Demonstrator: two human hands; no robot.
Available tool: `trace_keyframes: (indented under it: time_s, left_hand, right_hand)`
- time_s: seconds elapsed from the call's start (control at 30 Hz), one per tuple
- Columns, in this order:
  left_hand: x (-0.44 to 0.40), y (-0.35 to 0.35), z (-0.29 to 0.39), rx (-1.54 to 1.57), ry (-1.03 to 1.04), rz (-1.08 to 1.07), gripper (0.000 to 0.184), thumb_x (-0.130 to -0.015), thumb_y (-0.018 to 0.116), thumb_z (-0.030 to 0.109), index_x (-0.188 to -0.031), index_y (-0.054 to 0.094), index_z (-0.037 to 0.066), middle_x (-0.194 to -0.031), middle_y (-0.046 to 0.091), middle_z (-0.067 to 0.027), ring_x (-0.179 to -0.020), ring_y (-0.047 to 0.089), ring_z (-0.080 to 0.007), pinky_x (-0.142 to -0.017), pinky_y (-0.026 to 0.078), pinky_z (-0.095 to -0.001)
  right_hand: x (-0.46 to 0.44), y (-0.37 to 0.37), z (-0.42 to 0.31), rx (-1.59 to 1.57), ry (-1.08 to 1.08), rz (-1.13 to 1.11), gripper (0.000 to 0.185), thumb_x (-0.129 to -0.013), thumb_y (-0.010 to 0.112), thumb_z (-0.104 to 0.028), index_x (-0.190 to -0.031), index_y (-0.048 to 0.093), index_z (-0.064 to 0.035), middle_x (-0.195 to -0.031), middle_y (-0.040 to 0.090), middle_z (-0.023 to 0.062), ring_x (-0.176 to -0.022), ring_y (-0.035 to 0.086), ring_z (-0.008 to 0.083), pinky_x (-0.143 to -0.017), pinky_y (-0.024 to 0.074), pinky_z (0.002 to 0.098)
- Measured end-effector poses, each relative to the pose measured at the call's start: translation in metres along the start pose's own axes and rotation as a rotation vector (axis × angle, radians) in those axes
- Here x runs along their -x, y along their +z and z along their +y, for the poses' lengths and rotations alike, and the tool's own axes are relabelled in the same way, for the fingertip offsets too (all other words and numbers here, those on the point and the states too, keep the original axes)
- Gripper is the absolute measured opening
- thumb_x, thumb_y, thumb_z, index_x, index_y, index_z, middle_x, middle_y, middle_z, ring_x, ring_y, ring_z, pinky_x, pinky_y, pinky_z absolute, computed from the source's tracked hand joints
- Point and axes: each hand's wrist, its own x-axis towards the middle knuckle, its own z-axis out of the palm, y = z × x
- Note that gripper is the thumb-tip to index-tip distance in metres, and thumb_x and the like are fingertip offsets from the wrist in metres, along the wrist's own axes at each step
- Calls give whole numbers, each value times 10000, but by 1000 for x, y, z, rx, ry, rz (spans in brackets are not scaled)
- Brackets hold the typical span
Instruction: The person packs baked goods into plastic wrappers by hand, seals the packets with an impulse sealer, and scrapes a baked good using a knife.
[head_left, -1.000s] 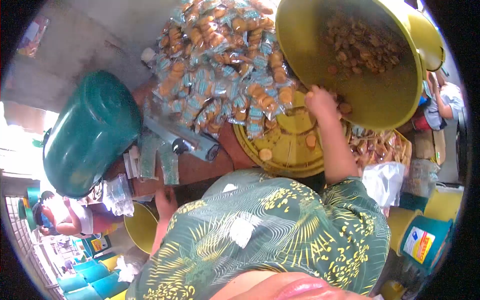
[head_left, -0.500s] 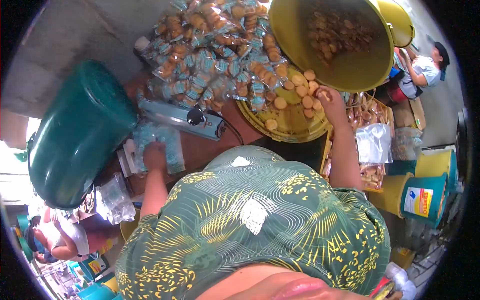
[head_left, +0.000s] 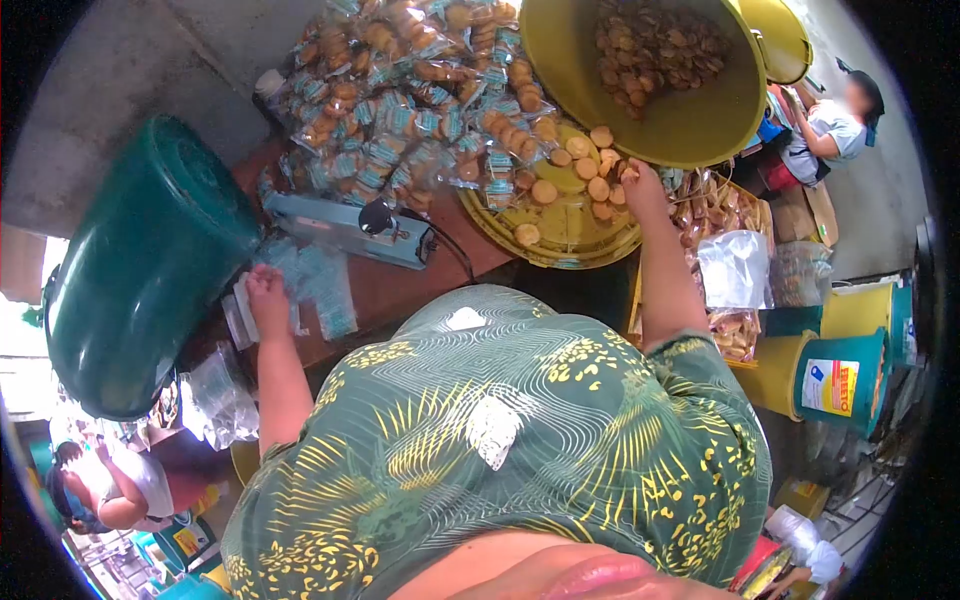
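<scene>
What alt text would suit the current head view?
The person's right hand is at round biscuits on a yellow lid; the left hand is beside flat printed plastic packets. Beyond lie heaped bagged biscuits and a tilted yellow bucket holding loose biscuits.

Right hand (head_left: 643,188) at cookies (head_left: 598,190) on a yellow lid (head_left: 575,238); left hand (head_left: 266,292) perhaps touching printed wrappers (head_left: 325,288).

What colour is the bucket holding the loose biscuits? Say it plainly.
The bucket is olive-yellow, best seen in the head view.
</scene>
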Motion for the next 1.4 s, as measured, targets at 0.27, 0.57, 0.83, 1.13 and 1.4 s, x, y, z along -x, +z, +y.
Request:
trace_keyframes:
  time_s: [0.27, 0.57, 0.83, 1.13, 1.4]
  left_hand:
    - [63, 0, 83, 287, -21, -209, 789, -862, 557, -33, -1541, 177, 97, -1215, 565, -126, -1026, 596, -183, -838, 502, -310]
    - [147, 45, 110, 17, 118, -655, 843, -737, 434, -160, -1522, 267, 96, -1357, 488, -113, -1150, 548, -178, -992, 427, -304]
    - [185, 95, 142, 75, -310, -986, 637, -856, 698, 5, -1427, 419, 42, -1075, 620, -77, -1037, 585, -121, -866, 471, -260]
    - [186, 166, 159, -269, 57, -793, 131, -916, 675, 107, -987, 661, -3, -927, 695, -40, -833, 595, -65, -755, 486, -245]
    - [203, 238, 161, 34, 170, -768, 142, -933, 663, 131, -979, 656, -3, -921, 682, -34, -851, 607, -75, -762, 496, -234]
  right_hand:
    - [-16, -10, -22, 131, 58, -132, 295, -770, 690, -100, -1055, 612, -105, -1194, 620, 76, -1148, 553, 315, -975, 444, 406]
    - [44, -49, -53, -158, -561, 203, 303, -681, 729, 30, -930, 593, -78, -1117, 606, 113, -1077, 559, 331, -945, 440, 419]
    - [36, -42, -38, -341, -160, -645, 362, -858, 732, -245, -1140, 619, -47, -1009, 673, 158, -967, 650, 283, -851, 507, 355]
    - [61, -55, -110, -669, -323, -677, 470, -844, 747, -245, -1242, 598, -43, -1252, 596, 137, -1109, 595, 216, -945, 475, 349]
    - [76, -68, -182, -859, -723, -521, 216, -870, 694, -224, -936, 662, -22, -879, 668, 144, -867, 651, 314, -789, 504, 382]
